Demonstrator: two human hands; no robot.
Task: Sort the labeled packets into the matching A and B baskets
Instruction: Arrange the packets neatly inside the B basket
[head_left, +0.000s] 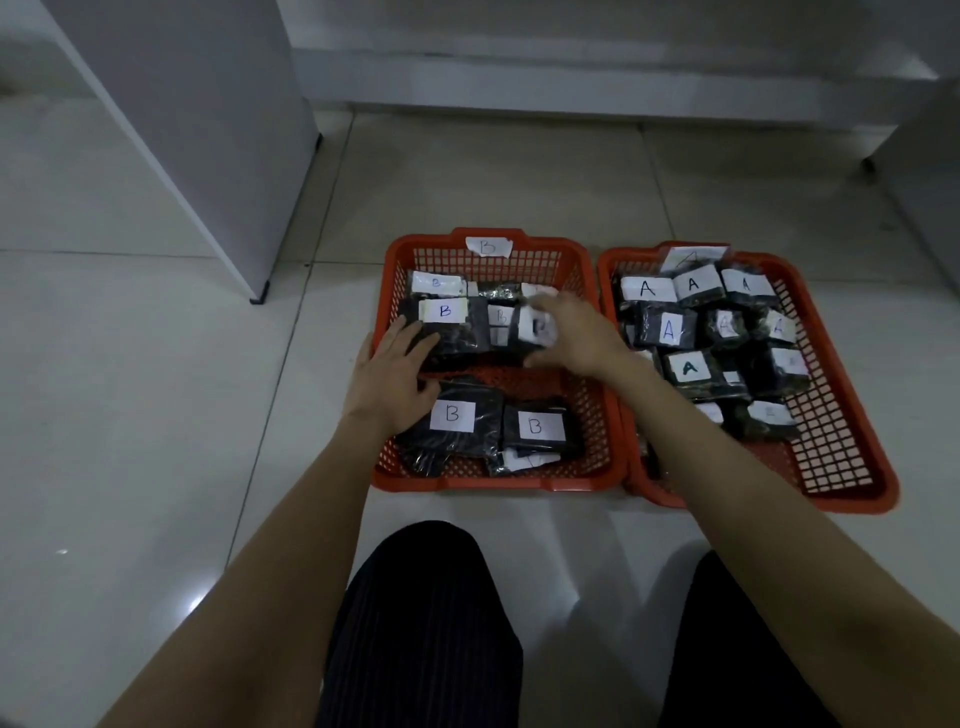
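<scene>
Indoor room, likely a storeroom or back room; exact type unclear.
Glossy pale tiled floor (156, 415) with visible grout lines, used as the work surface. White cabinet (208, 130) on small dark feet at left, another white unit (919, 171) at right, low white ledge (571, 88) along the far wall. Two orange plastic mesh baskets (493, 483) set side by side on the tiles, hand-lettered paper tags, filled with dark bagged packets (452, 415). Dim lighting, no furniture for seating.
</scene>
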